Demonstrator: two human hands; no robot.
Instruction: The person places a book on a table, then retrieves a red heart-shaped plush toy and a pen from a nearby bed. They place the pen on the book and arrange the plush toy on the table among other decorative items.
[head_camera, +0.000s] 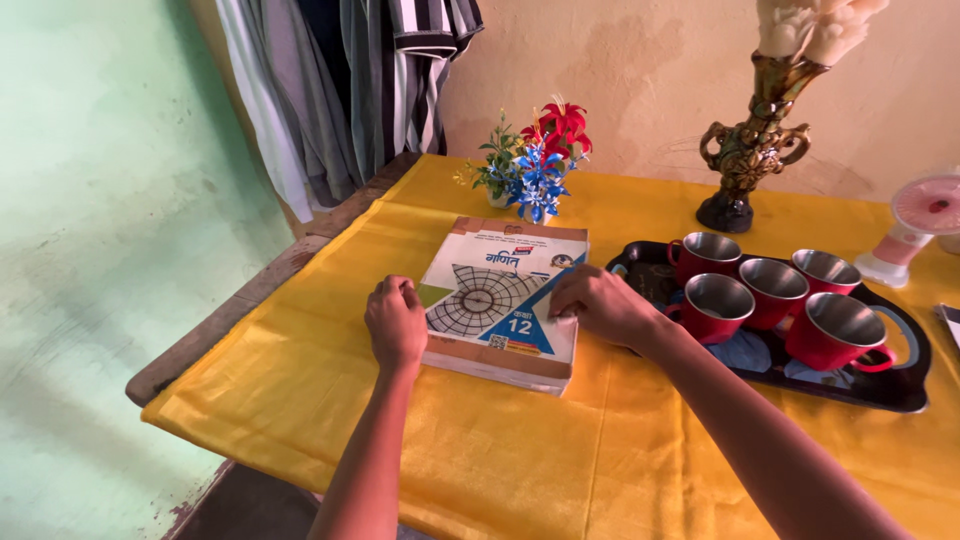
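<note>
A thick book (495, 290) with a pale cover showing a circular grid drawing and a blue triangle lies flat on the yellow tablecloth (480, 450). My left hand (396, 322) is curled against the book's left edge, fingers folded. Over the cover's right side rests my right hand (603, 303), fingers bent and touching the book near its right edge.
A black tray (905, 390) right of the book holds several red cups with metal insides (715, 305). Red and blue artificial flowers (535, 160) stand behind the book. An ornate vase (748, 150) and a small pink fan (915, 225) are at the back right. Clothes hang at the back left.
</note>
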